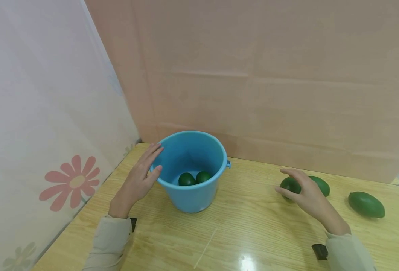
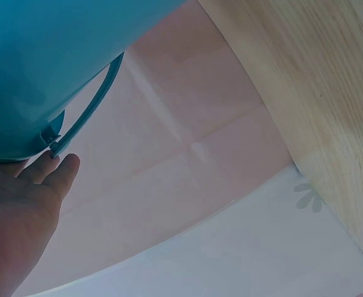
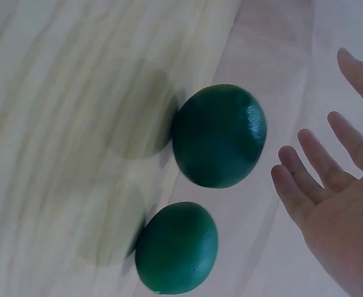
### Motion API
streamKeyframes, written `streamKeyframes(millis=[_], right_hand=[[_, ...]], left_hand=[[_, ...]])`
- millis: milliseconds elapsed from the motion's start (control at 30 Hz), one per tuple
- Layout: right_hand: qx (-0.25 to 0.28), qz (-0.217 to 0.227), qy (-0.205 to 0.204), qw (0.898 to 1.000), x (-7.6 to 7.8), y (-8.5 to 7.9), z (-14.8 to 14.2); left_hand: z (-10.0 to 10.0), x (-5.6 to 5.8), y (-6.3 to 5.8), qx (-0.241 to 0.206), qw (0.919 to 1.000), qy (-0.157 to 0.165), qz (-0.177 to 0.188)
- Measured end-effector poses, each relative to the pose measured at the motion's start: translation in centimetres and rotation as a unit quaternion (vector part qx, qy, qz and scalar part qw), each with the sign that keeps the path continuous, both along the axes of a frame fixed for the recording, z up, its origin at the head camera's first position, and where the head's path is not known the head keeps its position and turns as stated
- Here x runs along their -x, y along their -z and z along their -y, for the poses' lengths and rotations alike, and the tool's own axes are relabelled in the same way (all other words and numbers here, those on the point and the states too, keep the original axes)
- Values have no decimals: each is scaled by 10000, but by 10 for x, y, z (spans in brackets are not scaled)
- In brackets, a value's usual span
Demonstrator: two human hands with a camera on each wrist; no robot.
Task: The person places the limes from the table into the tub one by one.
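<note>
A blue bucket (image 1: pixel 190 197) stands upright on the wooden table, with two dark green fruits (image 1: pixel 187 179) inside it. At the bucket's left rim is my left hand (image 1: pixel 136 183), fingers extended and fingertips against the rim. The left wrist view shows the bucket's handle (image 2: pixel 95 108) hanging beside those fingers. To the right, my right hand (image 1: pixel 310 194) hovers over the table with fingers spread, holding nothing. Just beyond it lie a dark green fruit (image 1: pixel 288 183) and another green fruit (image 1: pixel 322 185), both partly hidden by the hand in the head view.
Farther right on the table (image 1: pixel 240 218) lies an oval green fruit (image 1: pixel 366 204) with a pointed end. A tan cloth (image 1: pixel 270 94) hangs behind the table. Along the left edge hangs a white cloth (image 1: pixel 43 94) printed with flowers.
</note>
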State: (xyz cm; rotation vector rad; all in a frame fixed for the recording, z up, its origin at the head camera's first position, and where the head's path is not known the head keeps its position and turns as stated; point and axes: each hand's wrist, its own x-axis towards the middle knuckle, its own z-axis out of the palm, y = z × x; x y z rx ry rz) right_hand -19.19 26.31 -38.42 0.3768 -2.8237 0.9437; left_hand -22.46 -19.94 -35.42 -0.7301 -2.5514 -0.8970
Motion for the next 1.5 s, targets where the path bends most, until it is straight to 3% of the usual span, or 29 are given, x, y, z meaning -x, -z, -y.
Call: streamKeyframes(millis=[633, 767, 1000, 1133, 1500], right_hand=[[-28, 496, 62, 9987, -9, 11, -17], [-95, 293, 72, 9995, -9, 14, -18], [-278, -439, 183, 9985, -6, 17, -23], [-371, -561, 213, 9975, -6, 18, -26], [-378, 158, 128, 9991, -3, 22, -31]], left_hand=[[1, 0, 2, -22, 9999, 87, -95], [1, -1, 0, -20, 10000, 64, -41], [1, -3, -2, -67, 10000, 34, -6], [2, -2, -2, -66, 10000, 29, -14], [0, -1, -1, -28, 10000, -4, 12]])
